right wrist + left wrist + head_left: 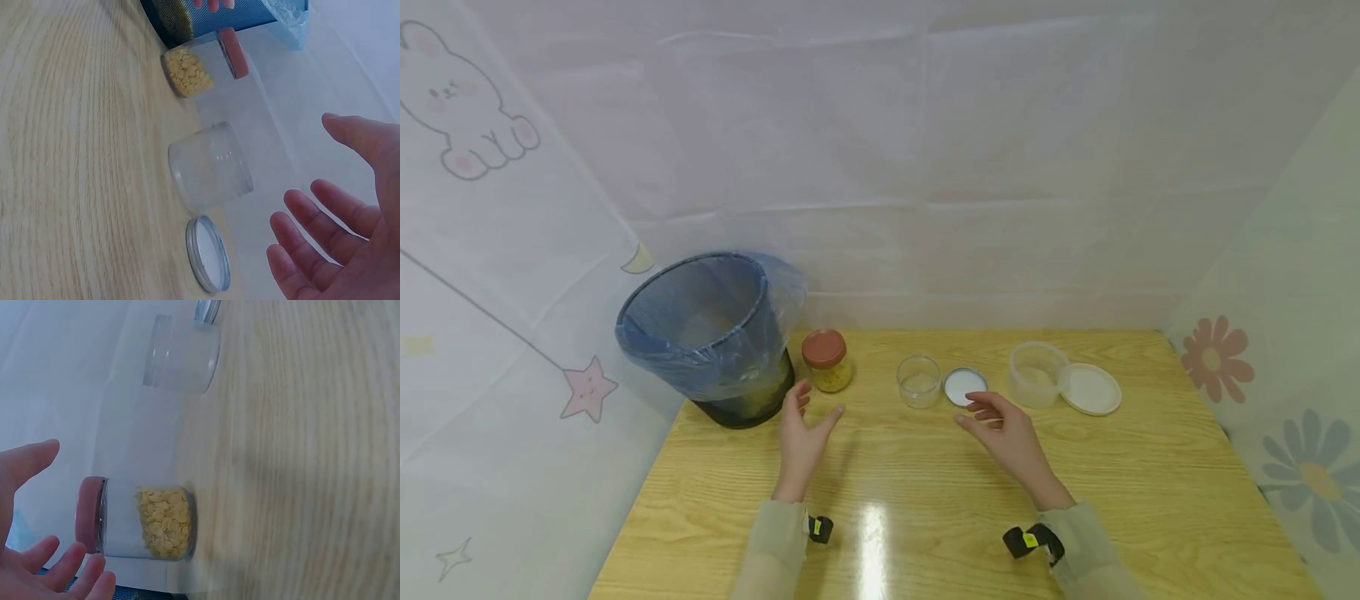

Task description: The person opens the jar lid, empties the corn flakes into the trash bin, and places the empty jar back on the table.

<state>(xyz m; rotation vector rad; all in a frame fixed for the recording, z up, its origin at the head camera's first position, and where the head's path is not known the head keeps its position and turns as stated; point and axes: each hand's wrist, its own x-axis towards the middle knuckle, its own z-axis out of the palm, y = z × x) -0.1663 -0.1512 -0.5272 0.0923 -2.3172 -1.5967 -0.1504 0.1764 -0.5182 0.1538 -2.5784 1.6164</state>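
Observation:
My left hand (802,440) hovers over the table with thumb and fingers spread apart, holding nothing. Just beyond it stands a clear jar (165,522) with a reddish screw lid, part filled with yellow flakes. My right hand (1009,440) is also empty, fingers relaxed, its fingertips overlapping the near edge of a round silver-rimmed lid (208,255) in the head view. Left of that lid sits an uncovered clear jar (210,167), upright and with nothing in it.
A dark mesh bin (752,404) lined with a blue bag stands at the back left, beside the flake jar. Toward the back right are a translucent tub (1037,379) and a pale round lid (1092,390). A fabric backdrop (925,167) rises behind the wooden table (917,467).

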